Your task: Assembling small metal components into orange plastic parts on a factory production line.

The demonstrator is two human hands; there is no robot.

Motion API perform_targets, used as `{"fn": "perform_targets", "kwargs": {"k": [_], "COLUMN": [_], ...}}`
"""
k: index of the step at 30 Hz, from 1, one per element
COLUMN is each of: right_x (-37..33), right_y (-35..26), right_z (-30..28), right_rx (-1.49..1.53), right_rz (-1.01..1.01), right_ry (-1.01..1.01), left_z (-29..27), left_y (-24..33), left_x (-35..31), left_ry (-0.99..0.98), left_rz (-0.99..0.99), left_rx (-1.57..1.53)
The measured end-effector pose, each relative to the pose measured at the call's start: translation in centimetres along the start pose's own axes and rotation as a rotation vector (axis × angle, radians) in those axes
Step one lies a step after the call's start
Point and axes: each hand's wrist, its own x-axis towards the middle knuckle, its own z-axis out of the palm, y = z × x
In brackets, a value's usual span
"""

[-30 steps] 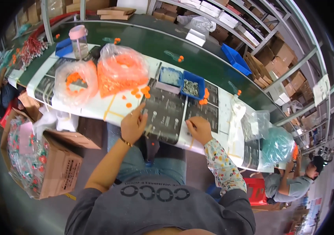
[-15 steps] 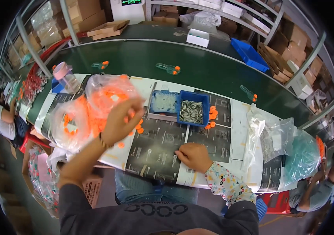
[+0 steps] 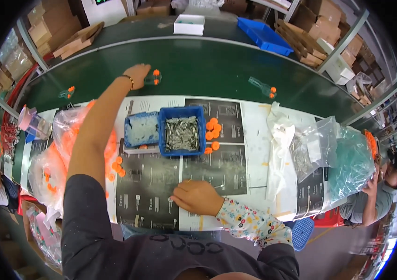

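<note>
My left hand (image 3: 138,76) reaches out over the green belt. Its bent fingers close at the near end of a clear green plastic piece with two orange round parts (image 3: 155,77); the fingertips are hidden. My right hand (image 3: 197,196) rests on the printed black-and-white sheet (image 3: 149,179), fingers curled in, and whatever it may hold is out of sight. Beyond it stands a blue bin of silver metal pins (image 3: 182,135), beside a blue tray of small whitish clear pieces (image 3: 142,129). Orange round caps (image 3: 213,129) lie right of the bin, others (image 3: 118,167) to the left.
Similar green pieces lie on the belt at right (image 3: 263,87) and left (image 3: 68,92). Bags of orange parts (image 3: 49,172) crowd the left side. White cloth (image 3: 280,140), a clear bag (image 3: 312,149) and a green bag (image 3: 354,161) lie right, near another person (image 3: 371,196).
My left hand has moved forward from beside the orange bags to a green piece on the belt. The view has shifted; my right hand stays closed on the sheet.
</note>
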Motion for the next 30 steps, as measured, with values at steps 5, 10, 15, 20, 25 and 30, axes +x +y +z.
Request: {"fn": "perform_targets", "kwargs": {"k": [5, 10, 15, 20, 25, 30], "right_x": [0.3, 0.1, -0.5, -1.1, 1.4, 8.2], "right_y": [0.0, 0.1, 0.1, -1.0, -2.2, 3.0], "right_z": [0.1, 0.0, 0.5, 0.3, -3.7, -4.5], "right_rx": [-0.005, -0.013, -0.038, -0.092, -0.064, -0.576], "right_rz": [0.035, 0.099, 0.122, 0.124, 0.319, 0.250], "right_ry": [-0.034, -0.009, -0.002, 0.082, 0.303, 0.169], "left_z": [-6.5, -12.5, -5.9, -2.6, -1.4, 0.9], "left_y": [1.7, 11.7, 17.3, 20.0, 19.8, 19.1], "left_x": [-5.5, -20.8, -32.6, -35.3, -37.4, -39.6], "left_ry": [0.236, 0.310, 0.038, 0.306, 0.457, 0.561], "left_rz": [0.130, 0.294, 0.189, 0.114, 0.048, -0.095], "left_rx": [-0.344, -0.707, -0.707, -0.604, -0.606, -0.726]}}
